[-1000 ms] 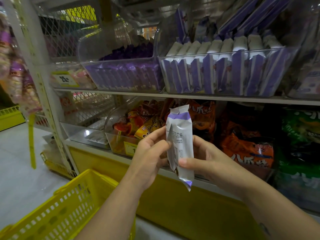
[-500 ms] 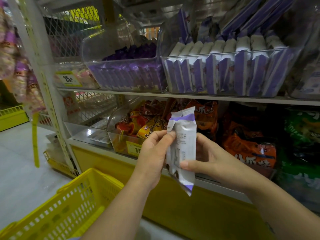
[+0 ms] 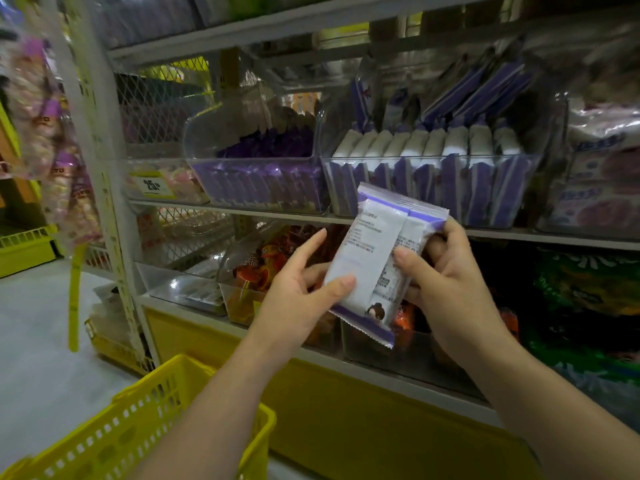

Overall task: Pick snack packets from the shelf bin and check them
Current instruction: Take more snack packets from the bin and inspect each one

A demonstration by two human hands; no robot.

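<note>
- snack packet: white with purple ends, held in the air in front of the shelves, between the two hands and nearer than the bins. it is tilted, its top end leaning to the right. the side with the seam and small print faces the camera, and a small cartoon figure shows near its lower end.
- left hand: pinches the lower left part of the packet, thumb pressed on the near face. its fingers pass behind the packet, the forefinger nearly straight.
- right hand: grips the right edge of the packet, thumb on the near face and fingers curled round the upper right corner.
- shelf bin: clear plastic, on the middle shelf, far behind the top of the held packet. it holds a row of upright white and purple packets.
- second clear bin: just left of the first, filled with darker purple packets.
- price tag: yellow, farther left on the same shelf.
- orange packets: on the lower shelf, partly hidden by the left hand.
- green bags: on the lower shelf, at the right.
- yellow basket: perforated plastic, near and low at the left, beneath the left forearm.
</note>
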